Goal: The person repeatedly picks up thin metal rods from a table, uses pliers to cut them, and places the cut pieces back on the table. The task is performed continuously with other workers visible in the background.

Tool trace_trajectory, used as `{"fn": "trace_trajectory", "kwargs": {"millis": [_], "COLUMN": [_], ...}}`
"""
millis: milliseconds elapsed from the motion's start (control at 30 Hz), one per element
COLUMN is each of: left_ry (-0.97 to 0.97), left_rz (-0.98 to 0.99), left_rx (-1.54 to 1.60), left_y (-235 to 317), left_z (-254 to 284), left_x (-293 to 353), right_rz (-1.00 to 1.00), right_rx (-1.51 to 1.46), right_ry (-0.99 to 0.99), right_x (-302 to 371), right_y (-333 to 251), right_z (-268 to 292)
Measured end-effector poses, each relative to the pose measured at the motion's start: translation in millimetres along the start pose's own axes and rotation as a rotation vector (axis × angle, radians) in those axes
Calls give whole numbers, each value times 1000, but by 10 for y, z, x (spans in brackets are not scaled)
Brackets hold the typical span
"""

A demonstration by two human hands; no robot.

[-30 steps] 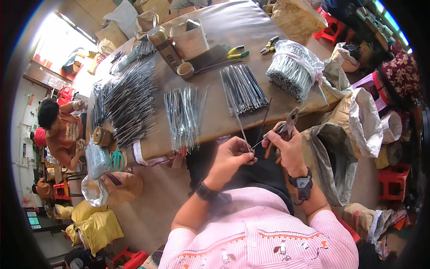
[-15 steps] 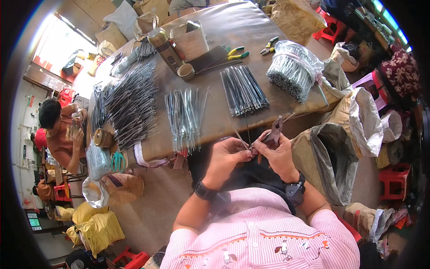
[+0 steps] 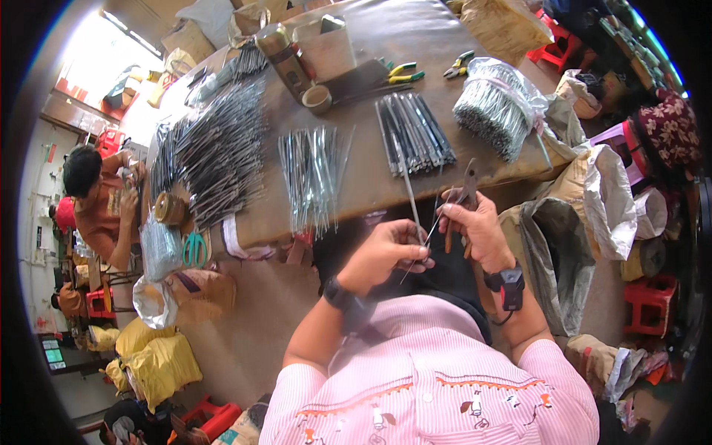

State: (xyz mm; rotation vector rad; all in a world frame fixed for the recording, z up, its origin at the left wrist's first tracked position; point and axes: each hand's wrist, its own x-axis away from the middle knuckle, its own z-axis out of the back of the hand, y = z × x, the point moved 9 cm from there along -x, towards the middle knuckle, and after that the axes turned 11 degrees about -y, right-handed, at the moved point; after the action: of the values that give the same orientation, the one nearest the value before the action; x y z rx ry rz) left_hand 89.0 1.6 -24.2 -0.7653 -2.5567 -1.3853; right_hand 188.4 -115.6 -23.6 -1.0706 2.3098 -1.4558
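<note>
A broad table (image 3: pixel 360 185) with brown, slightly shiny covering fills the middle of the room, and on it several groups of thin metal rods are lying: a large dark heap (image 3: pixel 222 148) at the table's left part, a silvery row (image 3: pixel 311 178) near its front edge, a darker row (image 3: pixel 415 137) to the right of this, and a plastic-wrapped bundle (image 3: pixel 497 104) toward its right side. A brown flask (image 3: pixel 285 63) stands farther back on the table. Beyond the table's left end I see another person (image 3: pixel 100 200), and to its right an open sack (image 3: pixel 560 259). Just in front of the table's front edge, the left hand (image 3: pixel 389 256) pinches, between thumb and fingers, the lower part of a pale strip (image 3: pixel 411 199), which is long, narrow and straight. The right hand (image 3: pixel 478 226) has its fingers curled around a pair of pliers (image 3: pixel 469 189), greyish and worn, with the head pointing up toward the table. A thin wire (image 3: pixel 433 228) passes slantwise between both hands. The fingertips cover where the strip meets the wire, so I cannot tell if these are joined. The room's borders disappear in the dark rim.
</note>
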Motion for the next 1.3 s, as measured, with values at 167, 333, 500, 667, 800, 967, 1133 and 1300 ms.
{"fn": "trace_trajectory", "kwargs": {"millis": [167, 333, 500, 667, 800, 967, 1133, 1300], "left_ry": [-35, -53, -65, -122, -96, -39, 1, 109], "left_rz": [39, 26, 19, -47, -116, -90, -28, -131], "left_rx": [119, 105, 23, -27, 1, 261, 473, 244], "left_y": [-77, -75, -33, 63, 133, 51, -109, -127], "left_z": [33, 16, -14, -116, -154, -139, -84, 24], "left_x": [-10, -6, 45, 80, 111, 109, 40, -66], "right_rz": [-35, -32, -88, -76, -1, 64, 114, 173], "right_rx": [-103, -129, -94, -66, -41, 57, 74, 247], "right_ry": [17, 13, -28, -51, -25, -19, -43, 43], "right_x": [-14, -7, 12, 28, 36, 73, 122, 189], "right_y": [116, 133, 126, 100, 46, -35, -91, -126], "right_z": [68, 53, -15, -88, -115, -183, -263, -281]}}
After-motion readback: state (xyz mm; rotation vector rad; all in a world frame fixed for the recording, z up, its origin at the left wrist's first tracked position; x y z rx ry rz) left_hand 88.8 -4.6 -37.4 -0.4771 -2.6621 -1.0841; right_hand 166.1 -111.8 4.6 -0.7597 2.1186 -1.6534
